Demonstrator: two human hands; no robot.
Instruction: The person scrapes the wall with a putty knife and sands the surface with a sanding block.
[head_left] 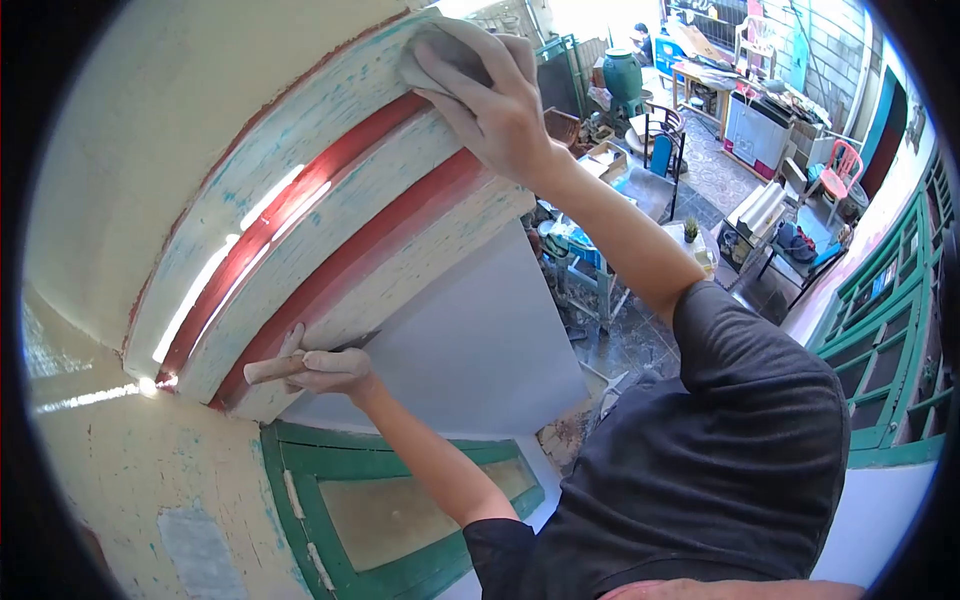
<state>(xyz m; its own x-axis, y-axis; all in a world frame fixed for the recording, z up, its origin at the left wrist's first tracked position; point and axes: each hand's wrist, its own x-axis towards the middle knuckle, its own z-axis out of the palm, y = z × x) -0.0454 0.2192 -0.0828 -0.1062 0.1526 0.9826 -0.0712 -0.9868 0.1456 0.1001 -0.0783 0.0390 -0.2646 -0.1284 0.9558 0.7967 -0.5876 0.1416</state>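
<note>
dark sleeve [760, 420] fills lower right | left hand [335, 370] grip clenched on wooden-handled tool [268, 370], blade hidden against red-and-cream moulding [330, 230] | right hand [495, 105] grip presses grey cloth [450, 50] flat on moulding's upper band | cloth edge partly under fingers

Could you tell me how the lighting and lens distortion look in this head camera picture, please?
Head view: strong fisheye bends the painted moulding into an arc, with black vignette at the corners; bright sun streaks glare along its red band; the right hand pressing a cloth and the left hand holding a wooden handle are evenly lit and sharp; the distant yard is overexposed.
</note>
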